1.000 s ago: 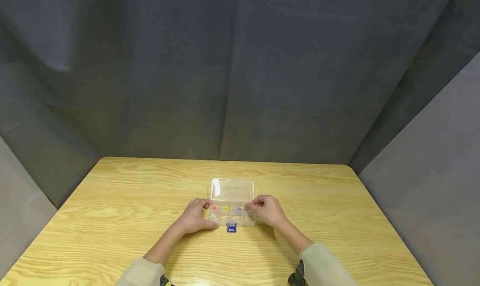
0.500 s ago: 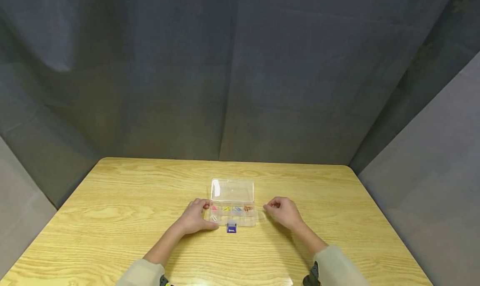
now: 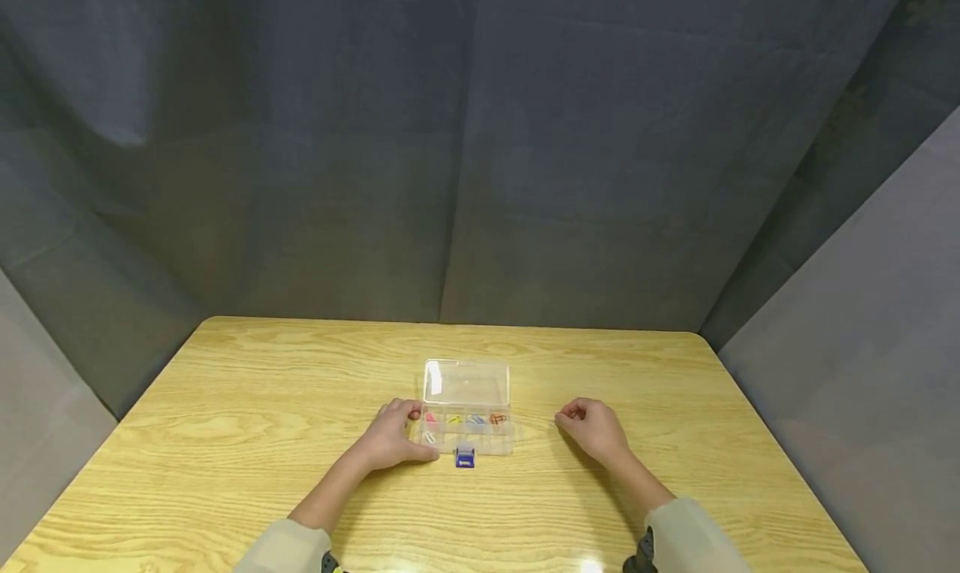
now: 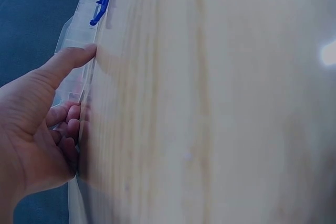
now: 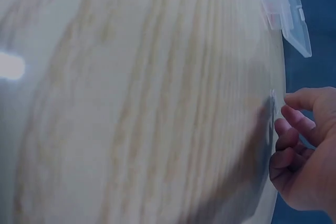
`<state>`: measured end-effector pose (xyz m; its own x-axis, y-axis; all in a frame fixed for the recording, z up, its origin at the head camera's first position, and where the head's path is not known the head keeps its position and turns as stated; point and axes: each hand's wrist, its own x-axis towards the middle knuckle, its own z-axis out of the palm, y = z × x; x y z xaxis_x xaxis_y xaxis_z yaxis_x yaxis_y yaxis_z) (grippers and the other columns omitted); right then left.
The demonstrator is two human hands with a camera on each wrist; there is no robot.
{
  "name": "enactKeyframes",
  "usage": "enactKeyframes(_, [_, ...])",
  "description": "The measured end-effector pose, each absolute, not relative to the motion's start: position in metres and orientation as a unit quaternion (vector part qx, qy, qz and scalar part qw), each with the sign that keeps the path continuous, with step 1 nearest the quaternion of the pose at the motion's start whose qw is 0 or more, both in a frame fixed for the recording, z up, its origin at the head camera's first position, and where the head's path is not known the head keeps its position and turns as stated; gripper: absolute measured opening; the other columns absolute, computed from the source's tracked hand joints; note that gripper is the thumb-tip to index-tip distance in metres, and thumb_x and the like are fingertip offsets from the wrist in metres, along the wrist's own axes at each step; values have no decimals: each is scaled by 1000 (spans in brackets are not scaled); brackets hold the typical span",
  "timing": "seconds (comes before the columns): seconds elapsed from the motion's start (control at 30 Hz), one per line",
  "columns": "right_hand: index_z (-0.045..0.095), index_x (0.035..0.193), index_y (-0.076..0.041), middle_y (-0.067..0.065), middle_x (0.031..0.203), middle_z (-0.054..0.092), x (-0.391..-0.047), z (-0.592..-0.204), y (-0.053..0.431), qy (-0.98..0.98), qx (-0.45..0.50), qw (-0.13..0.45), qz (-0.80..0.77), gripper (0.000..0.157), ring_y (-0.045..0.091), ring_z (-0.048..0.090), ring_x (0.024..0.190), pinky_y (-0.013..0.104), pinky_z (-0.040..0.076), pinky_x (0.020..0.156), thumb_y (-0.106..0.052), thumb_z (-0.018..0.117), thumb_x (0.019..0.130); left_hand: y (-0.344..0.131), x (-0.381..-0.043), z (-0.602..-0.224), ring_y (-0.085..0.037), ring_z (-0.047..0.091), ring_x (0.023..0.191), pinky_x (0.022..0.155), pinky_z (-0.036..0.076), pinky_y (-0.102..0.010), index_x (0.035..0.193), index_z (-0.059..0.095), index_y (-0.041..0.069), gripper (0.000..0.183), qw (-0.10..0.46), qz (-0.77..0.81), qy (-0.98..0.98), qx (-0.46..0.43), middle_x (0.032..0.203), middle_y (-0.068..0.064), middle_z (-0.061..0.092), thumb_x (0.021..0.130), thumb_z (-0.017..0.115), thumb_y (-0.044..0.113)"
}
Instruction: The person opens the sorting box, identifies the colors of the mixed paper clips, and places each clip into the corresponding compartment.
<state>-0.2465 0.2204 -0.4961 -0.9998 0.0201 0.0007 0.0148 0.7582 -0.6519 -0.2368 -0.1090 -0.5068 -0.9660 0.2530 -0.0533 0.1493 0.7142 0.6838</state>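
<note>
A clear plastic compartment box (image 3: 491, 445) lies on the table with its lid (image 3: 467, 383) raised at the back. In its rear row are pink, yellow, blue and red paper clips (image 3: 498, 419); a white paper clip (image 3: 429, 437) lies front left. My left hand (image 3: 392, 439) grips the box's left end, thumb at the front edge and fingers at the side, also visible in the left wrist view. To the right, apart from the box, my right hand (image 3: 592, 427) has thumb and forefinger close together. A thin, pale sliver (image 5: 272, 100) shows beside those fingertips; whether they pinch it is unclear.
A blue latch (image 3: 465, 457) hangs at the box's front. The wooden table (image 3: 262, 389) extends around both hands. Dark cloth (image 3: 360, 181) hangs behind it, and grey panels (image 3: 862, 348) stand at the sides.
My right hand has moved right, away from the box's rear right compartment, uncovering the red paper clips there. My left hand and the box have stayed in place.
</note>
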Motion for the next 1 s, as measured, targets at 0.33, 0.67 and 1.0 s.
enactKeyframes(0.33, [64, 84, -10, 1, 73, 59, -250, -500, 224, -949, -12, 11, 315, 24, 12, 48, 60, 25, 39, 52, -33, 60, 81, -110, -239, -506, -16, 40, 96, 84, 39, -36, 117, 49, 9, 76, 71, 359, 924, 112, 101, 2, 47, 58, 76, 48])
enactKeyframes(0.67, [64, 79, -15, -3, 77, 63, -250, -501, 216, -963, -20, 12, 267, 26, 10, 53, 63, 25, 39, 50, -41, 65, 75, -109, -237, -507, -16, 40, 96, 83, 39, -36, 117, 49, 9, 75, 70, 365, 921, 114, 102, 2, 47, 59, 77, 46])
enactKeyframes(1.0, [66, 81, -14, -2, 77, 64, -250, -496, 206, -969, -15, 16, 246, 16, 10, 54, 62, 26, 40, 49, -30, 63, 78, -110, -239, -508, -17, 42, 98, 84, 39, -37, 117, 49, 8, 77, 66, 360, 924, 113, 103, 0, 48, 58, 76, 49])
